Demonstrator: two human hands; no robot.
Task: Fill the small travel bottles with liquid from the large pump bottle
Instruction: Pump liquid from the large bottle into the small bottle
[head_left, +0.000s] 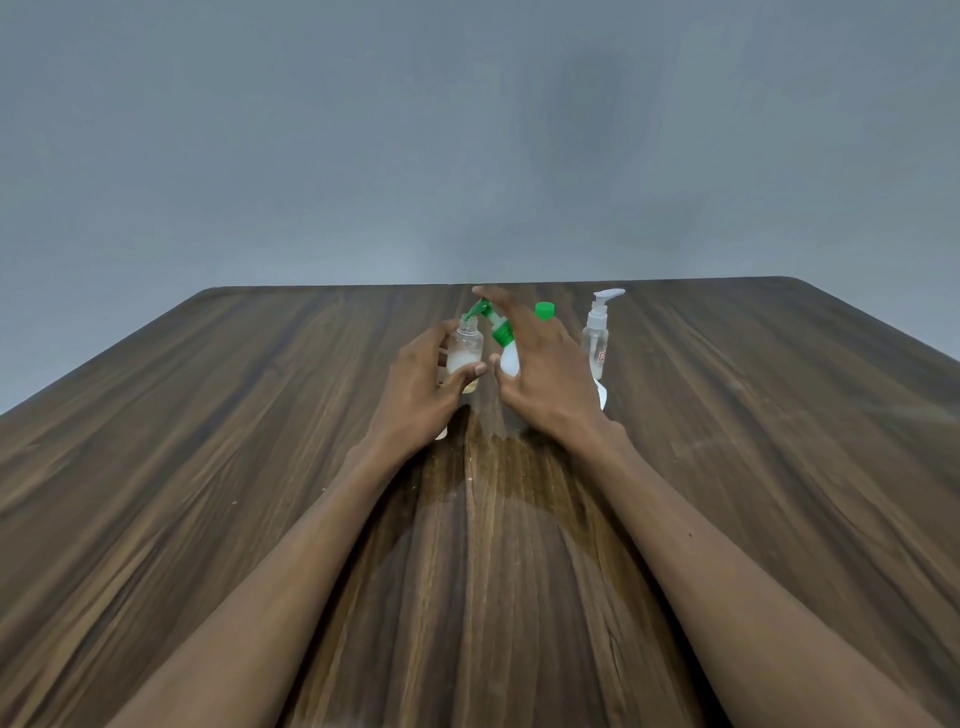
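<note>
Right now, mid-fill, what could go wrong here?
1. The pump bottle is tilted, its green spout over the small bottle's narrow open neck; a slight shift could spill liquid onto the table.
2. The right hand works close to the clear pump bottle and the green cap and could knock them.

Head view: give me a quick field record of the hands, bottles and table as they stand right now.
left hand: grips the small clear bottle, upright, uncapped, some pale liquid in the bottom
right hand: over the green-pump white bottle, tilted, fingers on the pump head
pump spout: aimed at the small bottle's open mouth
green cap: behind the right hand, what it sits on is hidden
clear pump bottle: upright at right, untouched
wooden table: darker wet-looking patch near the wrists
</note>
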